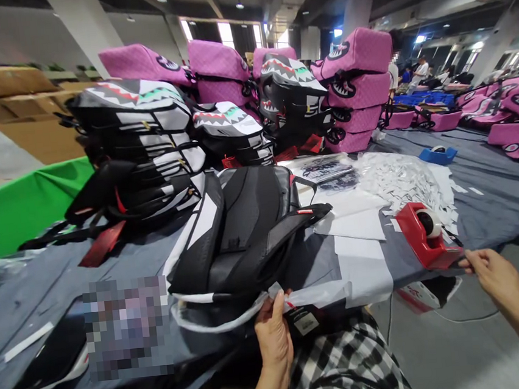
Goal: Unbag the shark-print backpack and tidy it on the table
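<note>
A black backpack (253, 219) with white edging lies on the dark cloth-covered table, straps upward. At its near edge my left hand (272, 328) pinches a strip of translucent white wrapping (221, 325). Beside those fingers hangs a black tag (303, 322) with a white label. Off to the right, my right hand (489, 267) has its fingers pressed together at the front end of a red tape dispenser (423, 252); whether a piece of tape is between them is too small to tell. White paper sheets (362, 264) lie between the backpack and the dispenser.
Stacked black-and-white backpacks (138, 126) and pink bags (359, 87) stand behind. A pile of small white slips (405, 183) and a blue dispenser (438, 154) lie at right. A black tablet-like device (49, 349) is front left. People are in the far background.
</note>
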### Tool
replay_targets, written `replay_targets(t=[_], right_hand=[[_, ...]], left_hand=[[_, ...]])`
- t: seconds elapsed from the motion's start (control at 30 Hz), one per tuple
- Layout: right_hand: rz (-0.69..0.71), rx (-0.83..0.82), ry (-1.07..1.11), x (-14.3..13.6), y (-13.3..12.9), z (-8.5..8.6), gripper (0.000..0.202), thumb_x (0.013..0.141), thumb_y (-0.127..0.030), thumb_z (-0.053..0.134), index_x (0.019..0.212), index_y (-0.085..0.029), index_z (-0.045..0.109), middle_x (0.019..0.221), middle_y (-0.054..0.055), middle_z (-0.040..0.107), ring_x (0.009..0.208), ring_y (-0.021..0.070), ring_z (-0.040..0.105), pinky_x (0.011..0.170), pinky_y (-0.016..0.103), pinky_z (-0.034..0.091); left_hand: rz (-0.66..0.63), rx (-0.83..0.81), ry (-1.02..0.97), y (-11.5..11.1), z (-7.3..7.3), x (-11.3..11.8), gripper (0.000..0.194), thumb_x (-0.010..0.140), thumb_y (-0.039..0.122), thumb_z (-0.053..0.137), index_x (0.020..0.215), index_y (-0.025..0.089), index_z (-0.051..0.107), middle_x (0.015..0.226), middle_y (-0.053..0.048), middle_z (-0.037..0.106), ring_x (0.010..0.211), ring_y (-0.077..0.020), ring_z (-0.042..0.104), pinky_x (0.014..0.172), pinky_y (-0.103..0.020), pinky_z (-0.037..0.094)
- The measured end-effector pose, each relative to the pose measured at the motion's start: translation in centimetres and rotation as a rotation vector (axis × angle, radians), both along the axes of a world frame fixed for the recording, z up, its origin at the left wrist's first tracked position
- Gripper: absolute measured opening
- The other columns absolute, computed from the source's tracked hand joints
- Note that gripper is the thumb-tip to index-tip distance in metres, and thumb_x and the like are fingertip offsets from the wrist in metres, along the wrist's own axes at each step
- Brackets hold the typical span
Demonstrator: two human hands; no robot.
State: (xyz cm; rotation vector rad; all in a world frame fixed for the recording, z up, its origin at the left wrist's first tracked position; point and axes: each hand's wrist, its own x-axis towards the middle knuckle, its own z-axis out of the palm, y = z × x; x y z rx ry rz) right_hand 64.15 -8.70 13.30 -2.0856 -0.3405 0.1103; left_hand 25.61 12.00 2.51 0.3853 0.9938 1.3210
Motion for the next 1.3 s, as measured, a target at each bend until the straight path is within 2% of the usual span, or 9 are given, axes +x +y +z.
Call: replay_targets(t=[0.1,0.23,0.37,0.43,0.53,0.7,0.93,1.13,1.3], right_hand=[[0.068,0.144,0.102,-3.2,0.6,-2.7,0.052,0.061,-0.073,0.061,0.059,-0.027,0.038,0.047,-0.003,0.039,0.042,0.012,0.035,0.042,0.027,0.029],[0.407,0.273,0.336,-10.6,5.7,-5.2,0.065,0.063,-0.081,0.062,0.063,-0.027,0.027,0.053,-0.009,0.024,0.043,0.0077,0.021,0.038,0.022,0.024],[0.987,0.258,0.429,-19.2,11.4,-3.7,0.051,0.086,-0.07,0.059,0.075,-0.023,0.044,0.059,-0.007,0.033,0.049,0.009,0.028,0.045,0.022,0.029],[1.253,0.199,0.235,-21.9,14.0,-2.6,0.047,0.09,-0.066,0.058,0.077,-0.022,0.049,0.062,-0.005,0.04,0.055,0.0106,0.036,0.051,0.023,0.034],[1.439,0.106,-0.107,-24.2,18.0,-2.1,0.047,0.093,-0.065,0.053,0.075,-0.022,0.05,0.064,-0.004,0.047,0.058,0.0122,0.042,0.055,0.024,0.037],[1.46,0.036,-0.532,-25.8,22.1,-3.4,0.042,0.1,-0.06,0.04,0.078,-0.025,0.05,0.061,-0.003,0.055,0.05,0.0133,0.048,0.051,0.025,0.037],[1.356,0.017,-0.924,-26.1,22.7,-4.2,0.032,0.101,-0.04,0.038,0.076,-0.024,0.052,0.063,0.001,0.061,0.05,0.0141,0.055,0.048,0.025,0.032],[1.36,-0.059,-0.786,-25.5,22.3,-3.8,0.025,0.097,-0.041,0.043,0.08,-0.025,0.053,0.065,0.001,0.063,0.053,0.0168,0.059,0.049,0.026,0.034],[1.492,-0.086,-0.301,-24.9,22.6,-4.5,0.029,0.096,-0.049,0.043,0.081,-0.025,0.052,0.066,0.0,0.064,0.057,0.0182,0.061,0.056,0.028,0.047]], left_hand=[[0.01,0.016,0.012,0.1,0.1,0.2,0.048,0.049,0.044,0.095,0.077,0.015,0.069,0.074,0.001,0.071,0.073,-0.0173,0.07,0.082,-0.034,0.057],[0.014,0.012,0.03,-0.2,0.6,0.5,0.051,0.046,0.046,0.095,0.078,0.014,0.071,0.073,-0.001,0.072,0.07,-0.0172,0.068,0.077,-0.032,0.054],[-0.005,0.073,0.082,-0.6,1.2,0.6,0.053,0.049,0.052,0.093,0.078,0.013,0.072,0.073,-0.003,0.072,0.069,-0.0169,0.066,0.074,-0.031,0.05],[-0.013,0.111,0.097,-0.5,1.3,0.5,0.052,0.053,0.053,0.091,0.08,0.013,0.072,0.074,-0.003,0.071,0.07,-0.017,0.065,0.075,-0.031,0.05],[-0.006,0.16,0.096,-0.3,1.4,0.5,0.05,0.059,0.053,0.09,0.085,0.014,0.073,0.081,-0.004,0.072,0.077,-0.0186,0.065,0.08,-0.032,0.049],[-0.033,0.208,0.051,-0.3,1.5,0.4,0.053,0.06,0.055,0.089,0.09,0.015,0.072,0.091,-0.007,0.073,0.087,-0.0222,0.065,0.086,-0.033,0.049],[-0.076,0.177,0.029,-0.4,1.9,-0.2,0.053,0.056,0.057,0.09,0.083,0.015,0.072,0.084,-0.007,0.072,0.083,-0.0219,0.064,0.087,-0.035,0.05],[-0.05,0.164,-0.084,-0.5,2.4,-0.1,0.05,0.071,0.058,0.081,0.097,0.016,0.076,0.104,-0.01,0.075,0.107,-0.0269,0.066,0.102,-0.038,0.046],[0.058,-0.004,-0.131,-0.3,1.4,0.4,0.055,0.055,0.059,0.091,0.085,0.015,0.075,0.096,-0.008,0.075,0.095,-0.0238,0.067,0.097,-0.039,0.047]])
